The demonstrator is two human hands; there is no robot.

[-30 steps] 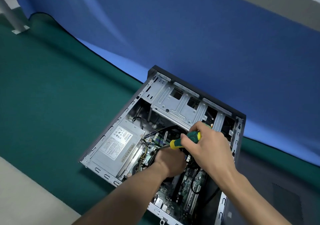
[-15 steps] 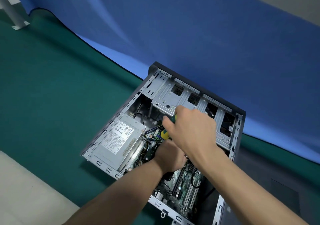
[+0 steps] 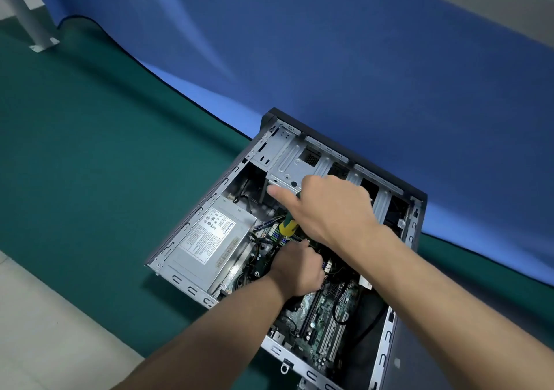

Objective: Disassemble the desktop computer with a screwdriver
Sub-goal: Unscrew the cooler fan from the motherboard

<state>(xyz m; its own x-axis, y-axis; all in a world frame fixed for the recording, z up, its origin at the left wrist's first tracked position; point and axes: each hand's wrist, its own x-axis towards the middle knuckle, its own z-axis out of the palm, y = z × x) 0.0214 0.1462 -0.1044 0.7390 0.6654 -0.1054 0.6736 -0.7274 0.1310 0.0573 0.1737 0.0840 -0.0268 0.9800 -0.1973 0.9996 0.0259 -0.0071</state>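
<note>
A: How far along?
B: The desktop computer (image 3: 299,239) lies open on the tabletop (image 3: 105,179), side panel off; power supply (image 3: 207,242) and motherboard (image 3: 326,317) remain.
A: Hands?
B: Right hand (image 3: 329,209) grips the screwdriver (image 3: 287,227); left hand (image 3: 296,269) curls inside (around what, I can't tell).

A white printed label (image 3: 209,236) is seen on the power supply (image 3: 192,257); its text is too small to be read.

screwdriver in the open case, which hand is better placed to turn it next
Right. The right hand already grips the screwdriver handle from above. The left hand is low inside the computer case near the shaft, probably steadying.
</note>
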